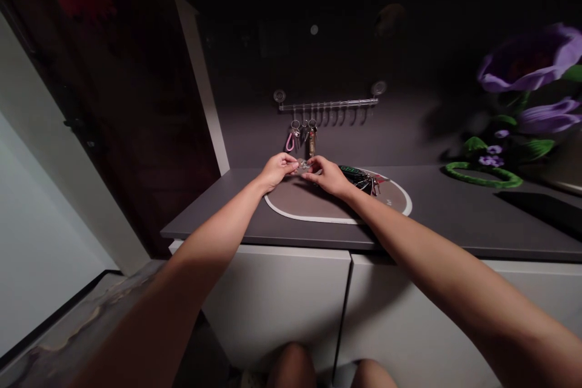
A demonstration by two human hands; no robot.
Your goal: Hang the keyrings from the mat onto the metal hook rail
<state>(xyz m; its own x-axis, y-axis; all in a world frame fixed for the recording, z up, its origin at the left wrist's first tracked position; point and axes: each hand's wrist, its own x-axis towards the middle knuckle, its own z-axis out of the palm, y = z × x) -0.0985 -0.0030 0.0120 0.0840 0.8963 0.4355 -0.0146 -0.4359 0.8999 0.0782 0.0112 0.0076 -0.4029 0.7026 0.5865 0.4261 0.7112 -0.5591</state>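
Observation:
My left hand (278, 171) and my right hand (325, 174) meet over the oval mat (304, 209), fingertips pinched. Between them is a small shiny, silvery or clear thing (302, 163), too small to make out; both hands grip it. Just behind, several sets of keys hang from a clear hook rail (330, 104) on the wall. One has a pink loop (290, 142), another a brown tag (311, 143) with lettering. Beside my right hand lies a bunch of keys (373, 183) with a dark strap bearing green marks (349, 171), partly hidden by that hand.
The grey countertop (254, 230) has white cabinet doors (282, 291) beneath its front edge. On the right stand purple artificial flowers (531, 66), a green ring (484, 176) and a flat black object (541, 209). A dark door (118, 103) is at the left.

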